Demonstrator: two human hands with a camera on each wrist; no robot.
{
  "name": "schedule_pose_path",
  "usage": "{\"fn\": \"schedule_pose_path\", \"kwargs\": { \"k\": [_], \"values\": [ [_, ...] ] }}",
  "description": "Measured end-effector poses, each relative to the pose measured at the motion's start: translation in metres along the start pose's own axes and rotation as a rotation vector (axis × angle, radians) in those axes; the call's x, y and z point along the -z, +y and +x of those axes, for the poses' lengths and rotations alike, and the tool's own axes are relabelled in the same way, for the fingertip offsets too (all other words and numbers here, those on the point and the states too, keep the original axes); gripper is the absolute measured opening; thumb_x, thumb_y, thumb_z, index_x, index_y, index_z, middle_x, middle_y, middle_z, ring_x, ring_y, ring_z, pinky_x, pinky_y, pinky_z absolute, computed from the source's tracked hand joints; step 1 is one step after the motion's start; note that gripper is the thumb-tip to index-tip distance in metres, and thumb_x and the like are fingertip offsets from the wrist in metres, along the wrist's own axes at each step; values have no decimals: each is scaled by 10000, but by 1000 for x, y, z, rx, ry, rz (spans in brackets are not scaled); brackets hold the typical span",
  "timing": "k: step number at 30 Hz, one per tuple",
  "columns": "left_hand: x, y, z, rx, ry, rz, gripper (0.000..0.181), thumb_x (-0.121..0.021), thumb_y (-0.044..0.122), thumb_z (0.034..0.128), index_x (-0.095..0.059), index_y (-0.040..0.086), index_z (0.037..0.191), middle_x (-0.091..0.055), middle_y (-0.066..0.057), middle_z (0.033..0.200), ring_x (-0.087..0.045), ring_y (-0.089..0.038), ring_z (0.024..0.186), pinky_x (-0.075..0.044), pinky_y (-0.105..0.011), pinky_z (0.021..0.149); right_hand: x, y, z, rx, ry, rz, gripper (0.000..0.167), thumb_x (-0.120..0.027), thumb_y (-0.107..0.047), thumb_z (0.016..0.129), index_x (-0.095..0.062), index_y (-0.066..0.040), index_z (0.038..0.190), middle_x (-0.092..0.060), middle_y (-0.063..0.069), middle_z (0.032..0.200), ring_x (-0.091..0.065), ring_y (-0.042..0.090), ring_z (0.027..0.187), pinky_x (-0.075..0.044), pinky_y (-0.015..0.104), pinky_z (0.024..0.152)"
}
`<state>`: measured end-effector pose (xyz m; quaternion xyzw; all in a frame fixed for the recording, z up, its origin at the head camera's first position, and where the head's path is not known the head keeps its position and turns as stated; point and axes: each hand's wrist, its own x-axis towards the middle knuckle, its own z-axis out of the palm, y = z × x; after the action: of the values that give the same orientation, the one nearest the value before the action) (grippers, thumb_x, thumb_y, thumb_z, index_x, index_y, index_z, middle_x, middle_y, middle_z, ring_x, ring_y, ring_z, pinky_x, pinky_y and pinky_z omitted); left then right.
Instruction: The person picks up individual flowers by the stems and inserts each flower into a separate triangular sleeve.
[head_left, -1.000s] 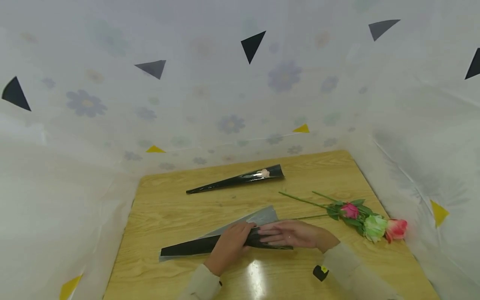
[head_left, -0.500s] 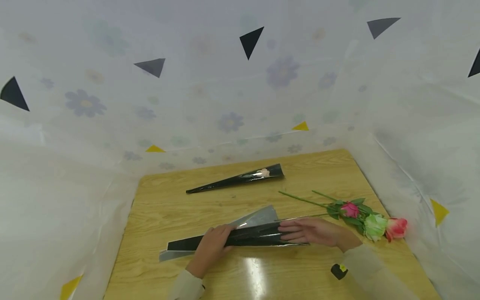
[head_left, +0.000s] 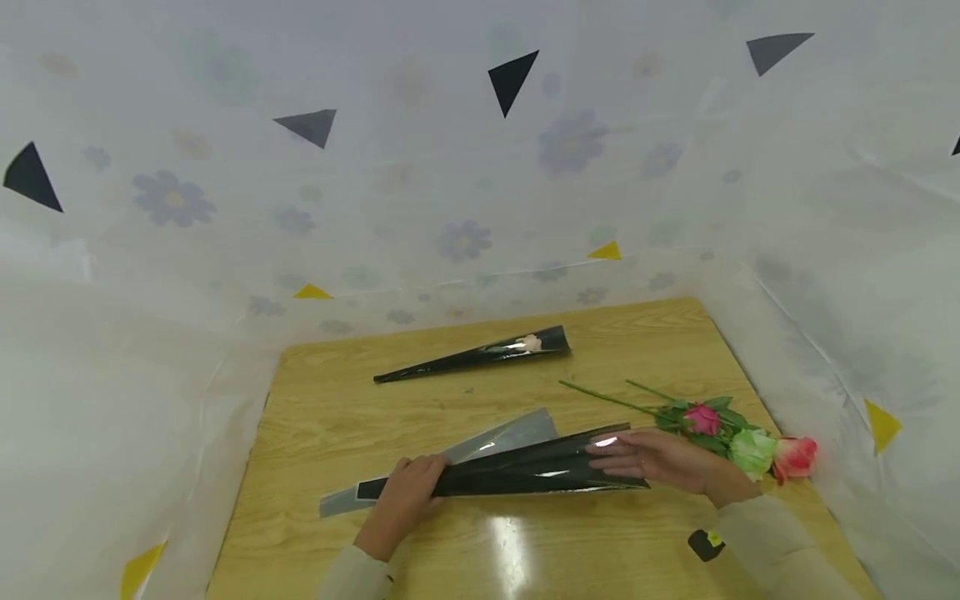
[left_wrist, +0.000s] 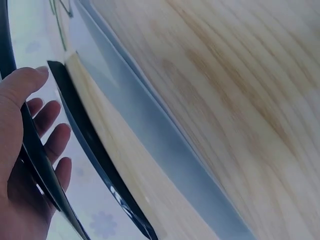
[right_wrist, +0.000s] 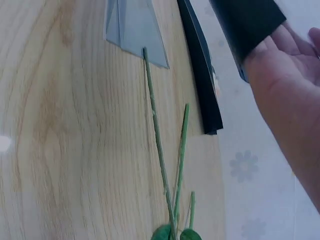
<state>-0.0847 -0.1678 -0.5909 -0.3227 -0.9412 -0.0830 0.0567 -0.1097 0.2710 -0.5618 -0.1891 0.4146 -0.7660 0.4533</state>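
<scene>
Two hands hold a black sleeve (head_left: 517, 471) over the wooden surface (head_left: 315, 433), its narrow end toward the person's left and its wide mouth toward the right. The left hand (head_left: 408, 492) has its grip curled round the narrower part, thumb on one side and fingers on the other. The right hand (head_left: 663, 458) is at the wide end with its grip slack, the fingers straight; in the right wrist view the black edge covers part of them. A grey sleeve (head_left: 517, 433) lies flat on the surface, partly hidden under the black one. Farther back lies another black sleeve (head_left: 465, 362) with a pale flower (head_left: 530, 342) showing near its mouth. Over to the right lie a pink rose (head_left: 702, 419), a pale green flower (head_left: 752, 452) and a red-and-cream flower (head_left: 795, 458); one green stem (right_wrist: 157, 135) reaches the grey sleeve's wide end.
</scene>
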Motion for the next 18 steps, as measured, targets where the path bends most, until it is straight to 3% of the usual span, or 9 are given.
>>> {"fn": "schedule_pose_path", "kwargs": {
  "k": [7, 13, 18],
  "values": [
    [-1, 25, 21, 5, -104, -4, 664, -775, 362, 723, -459, 151, 1268, -550, 18, 1219, -517, -166, 1108, -411, -400, 874, -16, 14, 27, -20, -16, 28, 458, -128, -142, 1039, -266, 75, 1418, -266, 203, 1471, -296, 368, 1318, -241, 434, 1064],
    [-3, 49, 39, -25, -97, -22, 689, -787, 380, 708, -460, 161, 1274, -554, 22, 1214, -523, -166, 1103, -414, -421, 895, -33, 29, 54, -39, -15, -1, 479, -115, -180, 1042, -281, 68, 1416, -312, 219, 1444, -339, 348, 1302, -282, 400, 1051],
    [-6, 60, 45, -35, -89, 3, 642, -777, 386, 724, -471, 164, 1244, -557, 21, 1204, -533, -168, 1074, -423, -414, 866, -48, 30, 67, -95, 109, -156, 506, -205, -274, 1043, -364, 72, 1376, -434, 235, 1355, -423, 333, 1249, -342, 382, 1014]
  ]
}}
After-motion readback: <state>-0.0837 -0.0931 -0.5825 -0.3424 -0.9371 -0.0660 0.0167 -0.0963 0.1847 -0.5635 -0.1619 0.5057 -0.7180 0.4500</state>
